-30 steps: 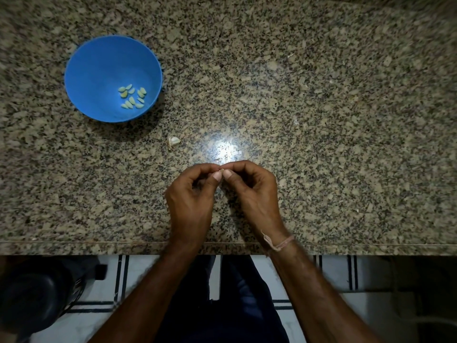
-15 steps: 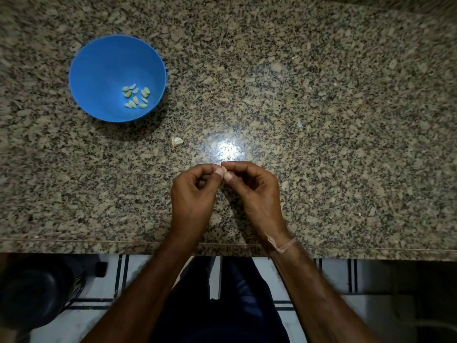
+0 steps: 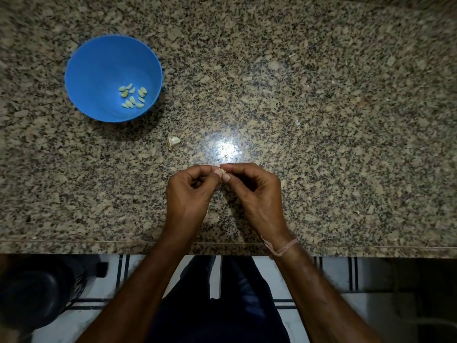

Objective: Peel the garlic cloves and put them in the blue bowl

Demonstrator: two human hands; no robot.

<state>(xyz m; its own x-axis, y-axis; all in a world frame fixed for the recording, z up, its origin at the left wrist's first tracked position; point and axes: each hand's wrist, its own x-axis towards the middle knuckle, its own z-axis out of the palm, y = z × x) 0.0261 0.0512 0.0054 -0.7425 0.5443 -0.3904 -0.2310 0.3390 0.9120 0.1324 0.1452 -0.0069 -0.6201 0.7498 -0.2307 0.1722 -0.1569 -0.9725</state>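
Both hands meet over the near middle of the granite counter. My left hand point(image 3: 190, 191) and my right hand point(image 3: 254, 191) pinch one small garlic clove point(image 3: 223, 171) between thumbs and fingertips; only a pale sliver of it shows. The blue bowl point(image 3: 99, 68) stands at the far left and holds several peeled cloves point(image 3: 132, 96). One unpeeled clove point(image 3: 174, 141) lies on the counter between the bowl and my hands.
The counter's front edge point(image 3: 99, 246) runs just below my wrists. A dark round object point(image 3: 32, 293) sits on the tiled floor at the lower left. Small scraps of skin point(image 3: 297, 123) dot the counter to the right.
My hands stay together on the clove, with only small finger shifts. The view has drifted slightly.
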